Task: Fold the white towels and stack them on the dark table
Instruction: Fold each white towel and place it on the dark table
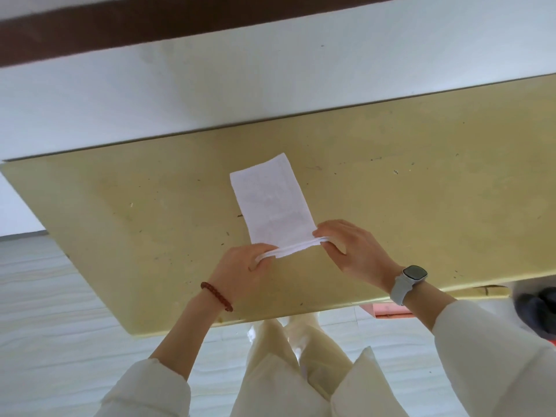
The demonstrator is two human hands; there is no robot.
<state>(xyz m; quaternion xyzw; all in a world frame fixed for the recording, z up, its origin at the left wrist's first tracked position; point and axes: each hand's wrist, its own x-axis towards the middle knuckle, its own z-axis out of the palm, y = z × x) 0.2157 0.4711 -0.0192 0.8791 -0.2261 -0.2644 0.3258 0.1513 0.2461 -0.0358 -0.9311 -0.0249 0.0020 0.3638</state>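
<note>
A white towel point(270, 203), folded into a narrow strip, lies on the yellowish table point(421, 188) and runs away from me toward the far edge. My left hand point(240, 272) pinches the near left corner of the towel, thumb on top. My right hand point(352, 245) pinches the near right corner, fingers curled round the layered edge. The near edge shows several stacked layers, lifted slightly between the two hands. No other towel is in view.
A white wall point(210, 85) with a dark brown band point(150, 28) rises behind the table. A red object point(388, 310) and a dark object point(535, 308) sit under the table's right end. Pale tiled floor point(60, 326) lies to the left.
</note>
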